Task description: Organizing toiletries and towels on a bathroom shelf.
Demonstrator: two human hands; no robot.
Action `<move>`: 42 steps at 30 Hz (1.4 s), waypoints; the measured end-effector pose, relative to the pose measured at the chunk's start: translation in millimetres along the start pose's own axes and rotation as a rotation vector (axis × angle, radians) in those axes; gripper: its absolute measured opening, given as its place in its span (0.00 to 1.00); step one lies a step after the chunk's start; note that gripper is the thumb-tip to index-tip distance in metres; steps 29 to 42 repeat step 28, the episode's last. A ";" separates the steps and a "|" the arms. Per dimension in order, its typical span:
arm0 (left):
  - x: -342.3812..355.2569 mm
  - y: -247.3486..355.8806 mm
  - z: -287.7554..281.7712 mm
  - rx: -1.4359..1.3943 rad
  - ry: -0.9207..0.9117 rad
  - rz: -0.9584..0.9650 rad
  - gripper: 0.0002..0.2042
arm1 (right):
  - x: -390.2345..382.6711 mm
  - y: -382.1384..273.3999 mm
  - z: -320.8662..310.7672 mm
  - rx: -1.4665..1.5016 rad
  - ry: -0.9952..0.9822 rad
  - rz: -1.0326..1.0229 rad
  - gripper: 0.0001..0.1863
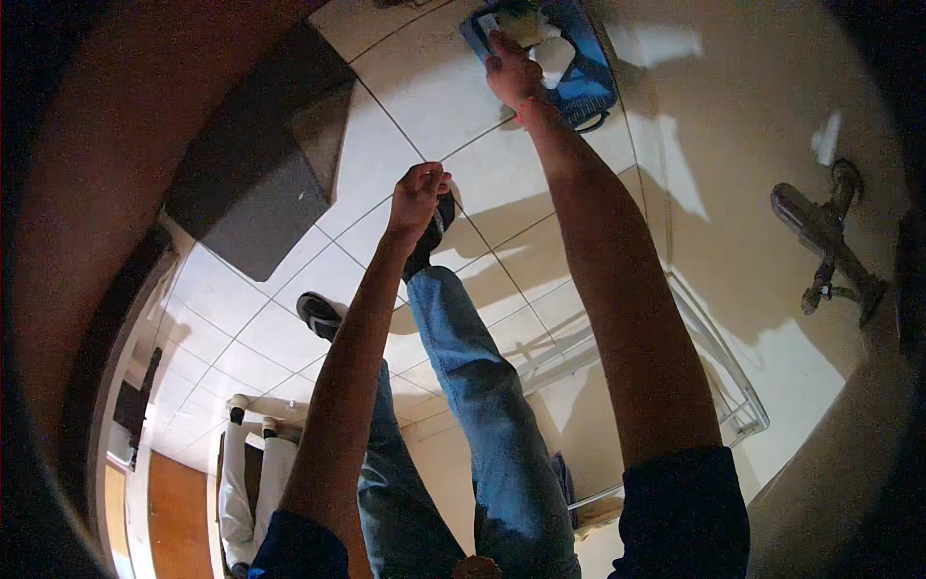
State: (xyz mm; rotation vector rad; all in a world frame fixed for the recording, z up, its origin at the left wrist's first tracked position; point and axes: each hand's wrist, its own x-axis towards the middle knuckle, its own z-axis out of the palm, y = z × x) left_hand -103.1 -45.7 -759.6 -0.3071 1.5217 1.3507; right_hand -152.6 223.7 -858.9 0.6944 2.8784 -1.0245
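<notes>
My right hand (516, 73) reaches far forward over a blue basket (590, 89) on the tiled floor by the wall. Its fingers are bent at the basket's near side, and what they grip is too blurred to make out. Inside the basket lie white, crumpled-looking pieces (552, 60). A red band (528, 108) circles my right wrist. Above my front shoe, my left hand (419, 200) hangs in the air with its fingers curled in, and no object shows in it.
A dark grey mat (260, 203) covers floor at the left. My sandalled foot (318, 314) stands on the tiles. Metal pipe fittings (820, 227) jut from the right wall. A white metal frame (714, 357) leans low at the right. Someone in pale trousers (275, 482) is at lower left.
</notes>
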 end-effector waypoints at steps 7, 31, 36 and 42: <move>1.4 2.0 5.7 -0.015 -0.001 -0.104 0.21 | -6.2 -6.5 7.5 -0.393 -0.022 0.026 0.28; 41.2 -38.0 28.7 -0.092 0.026 -0.132 0.20 | -8.6 59.1 65.7 -0.560 -0.050 0.036 0.30; 41.2 -38.0 28.7 -0.092 0.026 -0.132 0.20 | -8.6 59.1 65.7 -0.560 -0.050 0.036 0.30; 41.2 -38.0 28.7 -0.092 0.026 -0.132 0.20 | -8.6 59.1 65.7 -0.560 -0.050 0.036 0.30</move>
